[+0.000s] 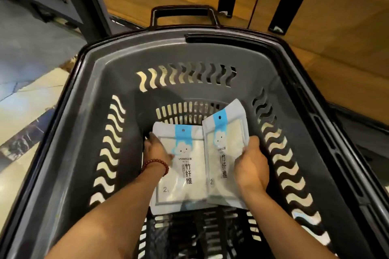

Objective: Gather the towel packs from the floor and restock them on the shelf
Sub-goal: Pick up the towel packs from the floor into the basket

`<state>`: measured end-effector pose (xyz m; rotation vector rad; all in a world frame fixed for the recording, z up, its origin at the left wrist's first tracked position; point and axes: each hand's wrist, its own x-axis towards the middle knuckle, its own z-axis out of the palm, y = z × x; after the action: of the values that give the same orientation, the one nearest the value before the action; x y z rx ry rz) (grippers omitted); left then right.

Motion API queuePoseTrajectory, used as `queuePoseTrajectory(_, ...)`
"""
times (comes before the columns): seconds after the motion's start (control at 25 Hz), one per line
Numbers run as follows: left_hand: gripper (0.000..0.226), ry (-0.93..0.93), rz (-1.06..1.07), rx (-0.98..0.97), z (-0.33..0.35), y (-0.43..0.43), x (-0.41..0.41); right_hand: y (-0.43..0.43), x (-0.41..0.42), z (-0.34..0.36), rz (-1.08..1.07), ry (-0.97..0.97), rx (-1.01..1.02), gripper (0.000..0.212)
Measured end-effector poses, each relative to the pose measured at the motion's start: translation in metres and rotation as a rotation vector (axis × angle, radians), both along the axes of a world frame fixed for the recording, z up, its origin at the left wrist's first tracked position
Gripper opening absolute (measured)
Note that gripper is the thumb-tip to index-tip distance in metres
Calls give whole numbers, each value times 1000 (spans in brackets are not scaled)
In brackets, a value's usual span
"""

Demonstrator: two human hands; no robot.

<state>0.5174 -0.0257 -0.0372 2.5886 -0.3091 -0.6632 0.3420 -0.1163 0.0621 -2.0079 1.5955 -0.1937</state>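
**Reaching into the basket, one pack per hand**

Head view: both towel packs sit deep in the grey shopping basket (pixel 117 65), long axes running away from the person. The left hand (pixel 155 149) grips the flat left pack (pixel 183 174); the right hand (pixel 251 166) grips the tilted right pack (pixel 225 153), which overlaps it. No shelf shows.

Grey slotted basket (pixel 109 63), 2 towel packs (pixel 181 166) inside
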Motion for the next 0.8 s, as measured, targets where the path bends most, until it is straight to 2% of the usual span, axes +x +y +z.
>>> queuePoseTrajectory(0.04,91,-40,-62,83,2,3,-4,0,-1,2,14,-5,-6,13)
queuePoseTrajectory(0.12,88,-22,-91,95,7,11,-13,0,-3,10,50,-17,-39,11)
queuePoseTrajectory(0.24,65,340,169,-192,22,24,-26,0,-6,19,71,-110,-53,9)
queuePoseTrajectory(0.28,68,471,263,-278,28,28,-32,1,-6,23,78,-179,-25,9)
queuePoseTrajectory(0.36,82,635,302,-361,41,35,-43,5,-6,32,75,-322,84,10)
queuePoseTrajectory(0.4,79,688,313,-413,48,37,-47,7,-5,37,70,-384,149,11)
queuePoseTrajectory(0.48,42,748,359,-575,59,40,-47,8,-3,49,90,-446,271,13)
queuePoseTrajectory(0.52,25,752,392,-633,66,42,-45,8,-3,54,127,-428,304,14)
queuePoseTrajectory(0.56,19,729,419,-657,72,43,-42,6,-3,59,173,-383,312,17)
queuePoseTrajectory(0.68,39,577,471,-571,58,46,-23,-3,-10,70,269,-206,213,36)
queuePoseTrajectory(0.76,56,432,454,-433,38,43,-17,-7,-18,77,364,-99,186,27)
queuePoseTrajectory(0.8,55,372,428,-388,27,38,-17,-8,-23,78,435,-20,187,22)
